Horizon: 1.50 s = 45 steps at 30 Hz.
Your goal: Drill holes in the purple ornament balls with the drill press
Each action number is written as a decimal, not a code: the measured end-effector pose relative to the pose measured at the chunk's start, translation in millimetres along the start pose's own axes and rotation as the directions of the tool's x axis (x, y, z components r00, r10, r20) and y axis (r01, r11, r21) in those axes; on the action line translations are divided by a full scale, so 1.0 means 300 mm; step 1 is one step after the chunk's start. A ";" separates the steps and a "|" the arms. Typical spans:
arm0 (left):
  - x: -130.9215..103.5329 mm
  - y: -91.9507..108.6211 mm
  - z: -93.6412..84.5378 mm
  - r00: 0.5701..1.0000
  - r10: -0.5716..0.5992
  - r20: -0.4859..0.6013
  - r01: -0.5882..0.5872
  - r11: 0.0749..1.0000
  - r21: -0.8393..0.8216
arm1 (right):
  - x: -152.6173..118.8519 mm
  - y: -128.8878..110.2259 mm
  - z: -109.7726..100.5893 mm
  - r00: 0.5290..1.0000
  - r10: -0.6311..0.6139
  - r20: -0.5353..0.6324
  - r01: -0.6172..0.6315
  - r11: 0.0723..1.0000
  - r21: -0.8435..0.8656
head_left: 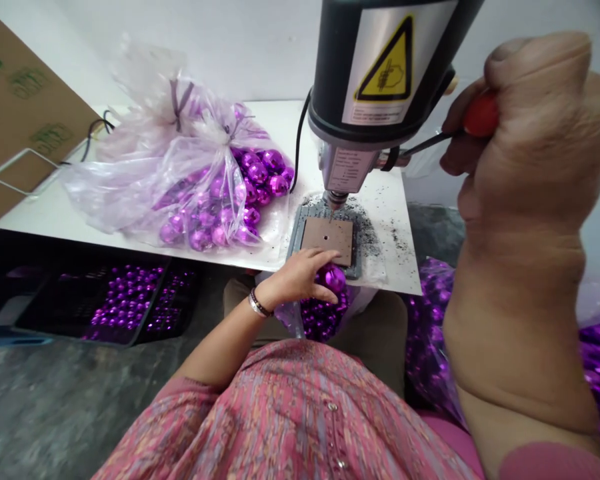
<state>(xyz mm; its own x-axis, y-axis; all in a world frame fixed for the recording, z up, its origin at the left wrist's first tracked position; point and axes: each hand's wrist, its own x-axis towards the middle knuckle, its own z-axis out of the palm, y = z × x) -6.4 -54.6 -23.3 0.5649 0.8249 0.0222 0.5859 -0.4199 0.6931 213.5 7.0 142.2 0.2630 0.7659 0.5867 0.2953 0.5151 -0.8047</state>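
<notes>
My right hand (535, 127) is closed round the red knob (481, 115) of a lever on the black drill press (380, 73). Below the drill's chuck lies a brown square plate (329, 237) with a small dark hole, set on the grey base (296, 241). At the plate's near edge, my left hand (307, 275) has its thumb and fingers round a shiny purple ball (334, 279). Directly beneath that hand, an open plastic bag (325, 317) of purple balls rests in my lap. Part of the ball is hidden by the fingers.
Tied clear bags of purple balls (215, 200) lie on the white table (275, 113). Dark shavings (373, 230) are scattered around the base. A black crate (130, 303) of balls stands below left, a cardboard box (35, 127) at far left. More purple bags (433, 320) stand at right.
</notes>
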 end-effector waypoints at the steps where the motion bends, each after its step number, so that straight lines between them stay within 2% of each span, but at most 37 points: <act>1: -0.006 -0.002 -0.010 1.000 0.009 0.000 -0.009 1.000 -0.006 | -0.001 0.004 -0.002 1.000 0.012 -0.008 -0.012 1.000 0.011; 3: 0.001 -0.023 -0.046 0.998 -0.011 -0.068 0.010 1.000 -0.011 | -0.009 0.007 -0.005 0.999 0.045 -0.020 -0.044 0.998 0.034; 5: 0.035 -0.061 -0.107 0.974 -0.081 -0.211 0.085 0.996 0.012 | -0.021 0.004 -0.007 0.998 0.049 -0.025 -0.048 0.998 0.040; 6: 0.062 -0.083 -0.144 0.945 -0.127 -0.302 0.145 0.989 0.037 | -0.028 0.000 -0.008 0.999 0.029 -0.016 -0.029 0.999 0.031; 8: 0.128 -0.128 -0.221 0.850 -0.204 -0.485 0.294 0.949 0.115 | -0.043 -0.011 -0.010 1.000 -0.014 0.001 0.014 1.000 0.010; 9: 0.163 -0.148 -0.257 0.810 -0.231 -0.539 0.367 0.917 0.159 | -0.050 -0.016 -0.011 1.000 -0.023 0.015 0.023 1.000 -0.001; 11: 0.228 -0.175 -0.314 0.777 -0.278 -0.564 0.482 0.840 0.250 | -0.065 -0.022 -0.014 0.999 -0.025 0.035 0.026 1.000 -0.004; 14: 0.296 -0.189 -0.352 0.808 -0.346 -0.477 0.550 0.734 0.399 | -0.087 -0.016 -0.021 0.999 -0.037 -0.014 0.037 0.999 -0.006; 16: 0.322 -0.188 -0.354 0.824 -0.379 -0.422 0.557 0.677 0.480 | -0.099 -0.005 -0.025 0.996 -0.027 -0.084 0.024 0.999 -0.041; 19: 0.332 -0.184 -0.348 0.819 -0.410 -0.402 0.573 0.632 0.522 | -0.106 0.013 -0.028 0.989 0.013 -0.148 -0.020 0.999 -0.047; 22: 0.303 -0.187 -0.347 0.820 -0.369 -0.437 0.558 0.687 0.466 | -0.103 0.029 -0.027 0.990 0.011 -0.144 -0.009 1.000 0.021; 25: 0.235 -0.199 -0.336 0.841 -0.264 -0.472 0.428 0.859 0.282 | -0.102 0.041 -0.024 0.991 0.011 -0.131 -0.007 0.999 0.036; 27: 0.182 -0.209 -0.314 0.864 -0.231 -0.447 0.283 0.958 0.053 | -0.105 0.046 -0.022 0.992 0.006 -0.128 -0.001 0.999 0.032; 29: 0.137 -0.217 -0.282 0.897 -0.239 -0.373 0.176 0.965 -0.195 | -0.108 0.045 -0.020 0.991 -0.030 -0.129 0.034 0.999 0.030; 31: 0.109 -0.219 -0.248 0.925 -0.235 -0.300 0.129 0.934 -0.333 | -0.110 0.037 -0.017 0.991 -0.074 -0.113 0.076 0.997 0.016; 34: 0.100 -0.207 -0.211 0.946 -0.206 -0.251 0.117 0.937 -0.331 | -0.106 0.014 -0.009 0.992 -0.109 -0.064 0.108 0.994 -0.021; 37: 0.114 -0.188 -0.193 0.959 -0.210 -0.190 0.153 0.949 -0.274 | -0.100 -0.011 0.001 0.993 -0.117 -0.030 0.117 0.993 0.011; 41: 0.138 -0.170 -0.173 0.961 -0.227 -0.159 0.194 0.961 -0.197 | -0.103 -0.034 0.006 0.984 -0.132 0.118 0.127 0.991 0.051; 45: 0.160 -0.152 -0.149 0.950 -0.271 -0.153 0.247 0.956 -0.158 | -0.112 -0.045 -0.004 0.986 -0.130 0.103 0.135 0.990 -0.043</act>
<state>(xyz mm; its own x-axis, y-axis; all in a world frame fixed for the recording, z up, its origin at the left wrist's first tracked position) -31.9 21.0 -21.8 0.2894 0.9556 -0.0562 0.6074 -0.1380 0.7823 201.7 -26.1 133.4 0.1261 0.7284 0.6735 0.3671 0.5964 -0.7138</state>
